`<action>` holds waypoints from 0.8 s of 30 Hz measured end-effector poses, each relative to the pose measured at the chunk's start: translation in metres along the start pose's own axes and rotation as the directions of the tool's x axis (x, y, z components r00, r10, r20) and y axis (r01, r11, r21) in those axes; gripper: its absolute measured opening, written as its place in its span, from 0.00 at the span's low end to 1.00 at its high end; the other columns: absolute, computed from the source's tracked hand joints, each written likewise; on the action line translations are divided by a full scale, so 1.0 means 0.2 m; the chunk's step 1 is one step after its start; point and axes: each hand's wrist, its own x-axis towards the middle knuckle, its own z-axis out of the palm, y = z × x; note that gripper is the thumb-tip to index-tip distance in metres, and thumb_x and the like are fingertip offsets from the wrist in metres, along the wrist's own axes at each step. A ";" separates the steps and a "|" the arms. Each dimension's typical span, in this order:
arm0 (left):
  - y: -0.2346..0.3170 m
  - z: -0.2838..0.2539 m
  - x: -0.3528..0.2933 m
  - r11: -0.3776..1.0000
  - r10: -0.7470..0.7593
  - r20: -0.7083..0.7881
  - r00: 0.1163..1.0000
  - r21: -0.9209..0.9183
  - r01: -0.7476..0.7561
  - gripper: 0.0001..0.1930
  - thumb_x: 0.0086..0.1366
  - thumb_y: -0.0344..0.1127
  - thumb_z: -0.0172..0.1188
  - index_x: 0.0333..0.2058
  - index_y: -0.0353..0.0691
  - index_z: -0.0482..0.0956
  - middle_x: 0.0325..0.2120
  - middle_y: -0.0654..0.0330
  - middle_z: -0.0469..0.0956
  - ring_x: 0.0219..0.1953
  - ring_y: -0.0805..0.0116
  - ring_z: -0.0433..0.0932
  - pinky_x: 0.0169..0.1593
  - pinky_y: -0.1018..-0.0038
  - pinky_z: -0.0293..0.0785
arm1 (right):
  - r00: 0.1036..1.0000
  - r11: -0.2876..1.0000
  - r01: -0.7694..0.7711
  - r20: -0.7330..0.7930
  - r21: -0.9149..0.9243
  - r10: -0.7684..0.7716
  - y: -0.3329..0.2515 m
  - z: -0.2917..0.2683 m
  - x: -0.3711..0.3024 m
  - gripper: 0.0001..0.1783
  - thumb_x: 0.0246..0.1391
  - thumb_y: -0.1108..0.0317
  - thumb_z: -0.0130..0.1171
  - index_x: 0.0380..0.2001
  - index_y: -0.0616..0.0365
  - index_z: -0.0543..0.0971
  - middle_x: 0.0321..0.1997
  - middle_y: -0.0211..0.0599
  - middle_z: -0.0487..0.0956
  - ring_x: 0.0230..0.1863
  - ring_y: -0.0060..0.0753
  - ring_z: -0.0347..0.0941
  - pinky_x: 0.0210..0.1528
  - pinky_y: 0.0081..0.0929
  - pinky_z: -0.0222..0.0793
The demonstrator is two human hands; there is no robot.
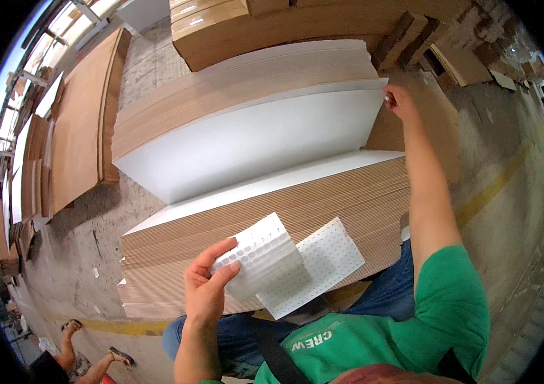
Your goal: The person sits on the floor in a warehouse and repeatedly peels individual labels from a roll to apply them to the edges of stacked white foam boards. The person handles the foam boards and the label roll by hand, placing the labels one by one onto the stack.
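Observation:
My left hand pinches a white sheet of round stickers between thumb and fingers. The sheet is bent, and its lower part hangs over the near stack of cardboard sheets. At the upper right, my right hand has its fingers closed beside the corner of a white-faced cardboard sheet. A small white spot shows at those fingertips, too small to name. That white-faced sheet leans, tilted, against the far stack of cardboard sheets.
Large brown cardboard boxes stand behind the far stack. Tall brown boards stand on the left. A yellow line crosses the concrete floor at right. Another person's legs show at the lower left.

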 end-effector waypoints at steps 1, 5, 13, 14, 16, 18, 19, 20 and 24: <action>0.00 0.00 0.00 1.000 0.006 0.006 1.000 -0.003 -0.006 0.19 0.48 0.20 0.57 0.42 0.31 0.73 0.37 0.56 0.75 0.39 0.71 0.73 0.45 0.77 0.68 | 0.999 1.000 -0.007 0.036 0.027 0.006 0.01 -0.04 -0.02 0.09 0.39 0.64 0.60 0.16 0.52 0.70 0.16 0.25 0.66 0.17 0.19 0.60 0.16 0.17 0.56; 0.01 0.00 -0.02 1.000 0.017 0.038 0.999 -0.027 -0.016 0.19 0.48 0.20 0.57 0.42 0.31 0.73 0.38 0.56 0.75 0.39 0.71 0.73 0.45 0.77 0.68 | 0.978 0.979 -0.039 0.192 -0.202 0.078 -0.06 -0.16 -0.20 0.09 0.39 0.64 0.60 0.15 0.52 0.70 0.16 0.25 0.66 0.17 0.19 0.60 0.17 0.17 0.57; 0.01 0.01 -0.02 1.000 0.020 0.044 0.999 -0.010 -0.020 0.19 0.47 0.20 0.57 0.42 0.31 0.73 0.37 0.56 0.75 0.38 0.71 0.73 0.44 0.77 0.68 | 0.913 0.900 0.288 0.377 -0.328 -0.155 -0.11 -0.26 -0.20 0.07 0.42 0.71 0.59 0.28 0.55 0.73 0.24 0.26 0.71 0.22 0.20 0.66 0.24 0.18 0.64; 0.01 0.01 -0.01 1.000 0.022 0.040 0.999 -0.011 -0.021 0.19 0.47 0.20 0.57 0.42 0.31 0.73 0.37 0.56 0.75 0.38 0.71 0.73 0.44 0.77 0.68 | 0.917 0.929 0.296 0.338 -0.220 -0.212 -0.05 -0.16 -0.17 0.10 0.41 0.73 0.59 0.30 0.57 0.73 0.26 0.27 0.71 0.23 0.21 0.67 0.26 0.20 0.65; 0.00 0.00 -0.01 1.000 0.021 0.023 1.000 -0.005 -0.021 0.19 0.47 0.20 0.57 0.41 0.30 0.73 0.36 0.56 0.75 0.38 0.71 0.73 0.44 0.77 0.69 | 0.933 0.948 0.301 0.240 -0.103 -0.270 0.04 0.09 -0.16 0.13 0.39 0.77 0.59 0.33 0.59 0.71 0.27 0.29 0.71 0.26 0.22 0.67 0.30 0.21 0.67; -0.01 -0.02 0.00 1.000 0.022 0.003 1.000 -0.005 -0.022 0.19 0.47 0.20 0.57 0.41 0.30 0.73 0.36 0.56 0.75 0.38 0.70 0.73 0.44 0.77 0.69 | 0.931 0.928 0.352 0.146 -0.120 -0.334 0.11 0.22 -0.12 0.13 0.38 0.79 0.59 0.31 0.60 0.71 0.27 0.30 0.71 0.28 0.22 0.68 0.33 0.21 0.67; -0.01 -0.02 0.01 1.000 0.022 -0.005 1.000 -0.007 -0.022 0.19 0.47 0.20 0.57 0.41 0.30 0.73 0.36 0.56 0.75 0.38 0.70 0.73 0.43 0.77 0.69 | 0.914 0.904 0.403 0.109 -0.141 -0.390 0.14 0.26 -0.10 0.13 0.38 0.79 0.59 0.31 0.60 0.71 0.27 0.30 0.71 0.28 0.22 0.68 0.33 0.21 0.67; -0.02 -0.02 0.02 1.000 0.016 -0.008 1.000 -0.006 -0.016 0.19 0.47 0.20 0.58 0.41 0.30 0.73 0.36 0.56 0.75 0.38 0.70 0.73 0.43 0.77 0.69 | 0.894 0.877 0.448 0.077 -0.172 -0.442 0.17 0.28 -0.06 0.12 0.38 0.80 0.58 0.30 0.61 0.71 0.27 0.30 0.71 0.28 0.22 0.68 0.33 0.21 0.68; -0.01 0.00 0.01 1.000 -0.004 -0.031 1.000 -0.001 0.004 0.18 0.47 0.20 0.57 0.41 0.30 0.73 0.36 0.55 0.75 0.38 0.70 0.73 0.43 0.76 0.69 | 0.762 0.713 0.585 -0.038 -0.386 -0.646 0.22 0.30 0.02 0.16 0.35 0.74 0.62 0.31 0.62 0.71 0.26 0.34 0.74 0.30 0.27 0.71 0.33 0.24 0.67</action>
